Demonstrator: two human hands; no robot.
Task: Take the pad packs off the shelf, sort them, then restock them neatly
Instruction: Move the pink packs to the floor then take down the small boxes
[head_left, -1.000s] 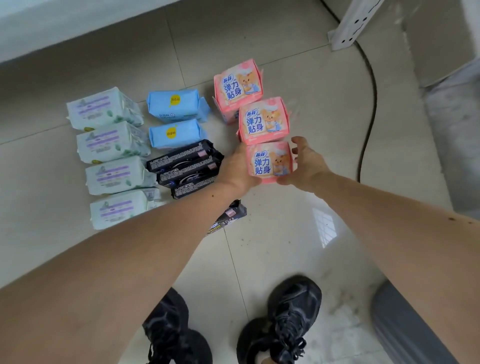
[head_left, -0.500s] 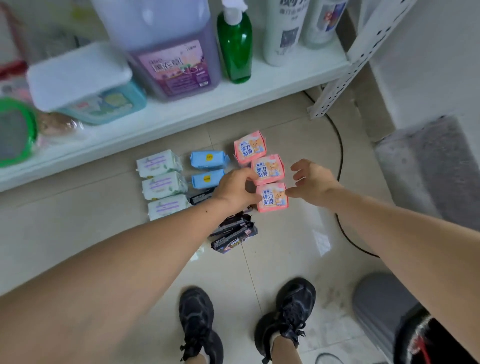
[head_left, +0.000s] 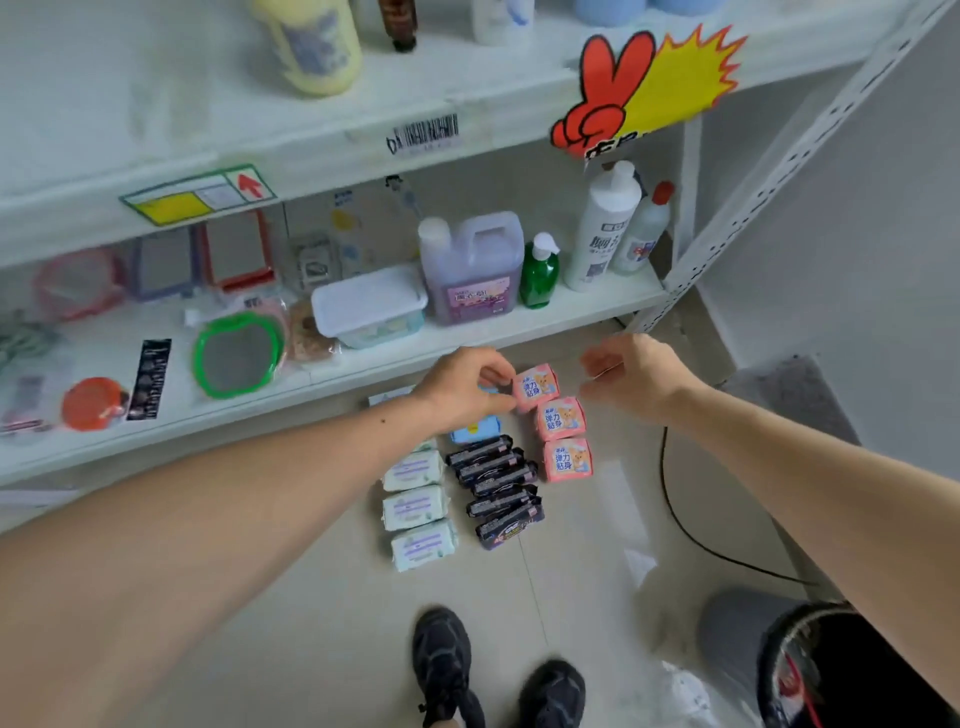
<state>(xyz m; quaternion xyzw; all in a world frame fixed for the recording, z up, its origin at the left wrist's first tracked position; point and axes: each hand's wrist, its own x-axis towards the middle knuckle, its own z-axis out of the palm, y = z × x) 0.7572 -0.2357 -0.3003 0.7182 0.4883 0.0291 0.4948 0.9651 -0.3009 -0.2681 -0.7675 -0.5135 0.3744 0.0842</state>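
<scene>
Pad packs (head_left: 560, 418) lie sorted in rows on the floor (head_left: 597, 545) below the shelf (head_left: 571, 306). My hands have lifted off them, left (head_left: 462, 387) and right (head_left: 631, 376) loosely curled, holding nothing. Restocking seems next.

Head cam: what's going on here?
A person stands at a shelf with pad packs sorted by colour in rows on the floor: pink packs, black packs, white packs, a blue pack. The left hand and right hand hang above the rows, fingers loosely curled, holding nothing. No packs appear restocked yet.
</scene>
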